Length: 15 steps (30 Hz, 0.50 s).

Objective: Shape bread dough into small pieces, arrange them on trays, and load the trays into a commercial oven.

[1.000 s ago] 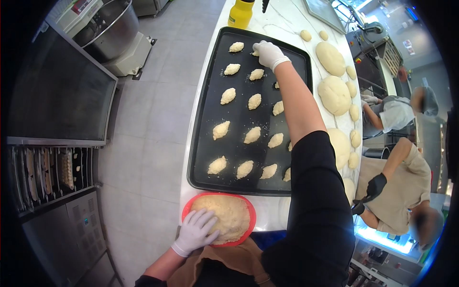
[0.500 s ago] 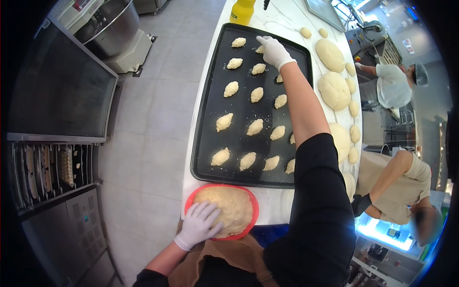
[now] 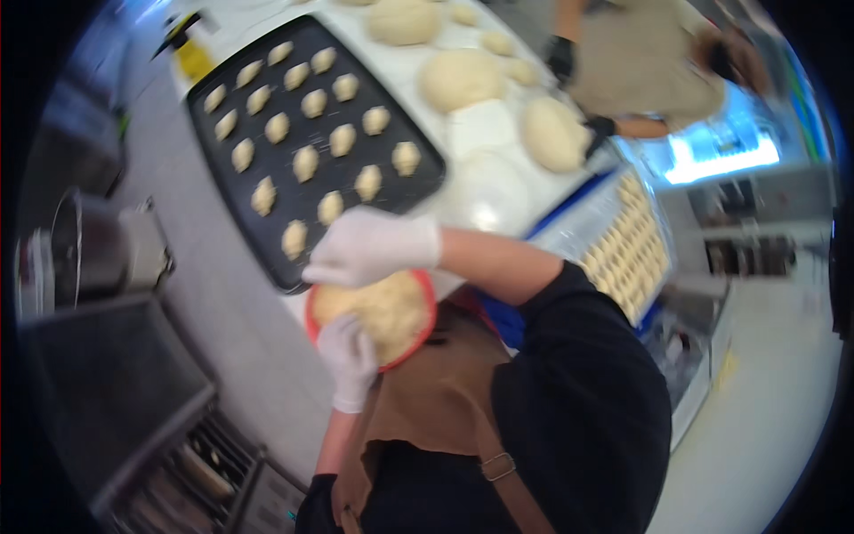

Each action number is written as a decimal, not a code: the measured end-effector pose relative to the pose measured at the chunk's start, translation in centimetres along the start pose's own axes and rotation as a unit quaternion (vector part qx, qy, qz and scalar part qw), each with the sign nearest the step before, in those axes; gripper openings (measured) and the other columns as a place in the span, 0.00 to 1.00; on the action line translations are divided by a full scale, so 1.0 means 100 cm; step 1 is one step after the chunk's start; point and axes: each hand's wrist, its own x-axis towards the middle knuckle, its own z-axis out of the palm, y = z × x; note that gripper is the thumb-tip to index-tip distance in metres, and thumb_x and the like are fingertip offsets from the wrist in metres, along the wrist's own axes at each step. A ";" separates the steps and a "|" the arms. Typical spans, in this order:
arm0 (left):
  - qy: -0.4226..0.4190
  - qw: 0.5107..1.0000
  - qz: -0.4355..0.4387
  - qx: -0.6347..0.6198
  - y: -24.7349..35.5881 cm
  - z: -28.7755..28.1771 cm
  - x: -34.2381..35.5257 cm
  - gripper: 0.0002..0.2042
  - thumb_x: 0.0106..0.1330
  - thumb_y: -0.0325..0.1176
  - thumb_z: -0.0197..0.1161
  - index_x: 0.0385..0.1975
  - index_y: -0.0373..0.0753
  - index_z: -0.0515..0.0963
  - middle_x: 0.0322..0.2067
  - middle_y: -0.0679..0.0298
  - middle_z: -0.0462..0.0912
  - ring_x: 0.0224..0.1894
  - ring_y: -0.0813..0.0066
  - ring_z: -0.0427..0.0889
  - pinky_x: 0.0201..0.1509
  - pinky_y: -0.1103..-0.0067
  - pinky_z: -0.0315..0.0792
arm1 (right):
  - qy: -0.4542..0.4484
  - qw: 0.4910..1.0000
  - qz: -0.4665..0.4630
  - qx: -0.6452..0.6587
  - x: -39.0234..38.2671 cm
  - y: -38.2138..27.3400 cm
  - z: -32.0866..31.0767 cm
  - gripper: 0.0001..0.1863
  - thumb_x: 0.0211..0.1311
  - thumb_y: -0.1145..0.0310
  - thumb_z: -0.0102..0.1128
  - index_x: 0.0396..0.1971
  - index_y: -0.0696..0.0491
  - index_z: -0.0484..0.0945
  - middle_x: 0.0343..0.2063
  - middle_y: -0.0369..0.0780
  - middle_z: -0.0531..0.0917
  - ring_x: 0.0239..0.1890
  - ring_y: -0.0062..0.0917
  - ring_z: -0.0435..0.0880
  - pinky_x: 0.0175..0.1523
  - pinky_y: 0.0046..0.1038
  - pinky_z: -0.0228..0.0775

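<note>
In white gloves, my left hand (image 3: 349, 354) rests in a red bowl (image 3: 425, 311) of pale crumbly dough (image 3: 390, 319), its fingers curled into the dough. Blurred by motion, my right hand (image 3: 369, 245) hangs over the bowl's far side, fingers bent downward; whether they hold anything is unclear. Beyond it lies a black baking tray (image 3: 213, 142) with several small, lumpy dough pieces (image 3: 305, 163) spaced in rows.
Large dough rounds (image 3: 461, 78) and small ones line the counter's right. A yellow bottle (image 3: 191, 58) stands beyond the tray. A tray of shaped pieces (image 3: 623, 245) lies right. A co-worker (image 3: 645, 62) works opposite. A mixer (image 3: 93, 240) and tray rack (image 3: 205, 472) stand left.
My right hand has moved from the tray's far end back to above the red bowl. My left fingers are more curled. The view has swung round, and the picture is blurred.
</note>
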 end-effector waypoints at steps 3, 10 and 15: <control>-0.018 0.996 -0.011 -0.083 -0.042 -0.011 0.008 0.14 0.64 0.25 0.58 0.49 0.34 0.79 0.50 0.52 0.82 0.51 0.56 0.79 0.60 0.66 0.71 | 0.010 0.996 0.076 0.039 -0.037 -0.001 0.063 0.16 0.63 0.58 0.57 0.22 0.53 0.81 0.24 0.46 0.85 0.23 0.46 0.80 0.31 0.38 0.74; -0.043 0.988 -0.053 -0.139 -0.054 -0.025 0.078 0.16 0.68 0.27 0.58 0.54 0.31 0.76 0.52 0.50 0.81 0.52 0.55 0.79 0.60 0.68 0.71 | 0.159 0.979 0.057 -0.116 -0.080 -0.011 0.067 0.08 0.56 0.64 0.59 0.27 0.53 0.81 0.44 0.45 0.82 0.51 0.43 0.78 0.52 0.40 0.72; -0.029 0.996 0.085 0.007 -0.054 -0.025 0.108 0.19 0.68 0.28 0.59 0.58 0.31 0.73 0.57 0.47 0.77 0.56 0.51 0.77 0.61 0.66 0.71 | 0.269 0.942 0.149 -0.134 -0.127 0.037 0.002 0.09 0.53 0.71 0.58 0.33 0.56 0.81 0.44 0.46 0.81 0.49 0.47 0.76 0.56 0.44 0.70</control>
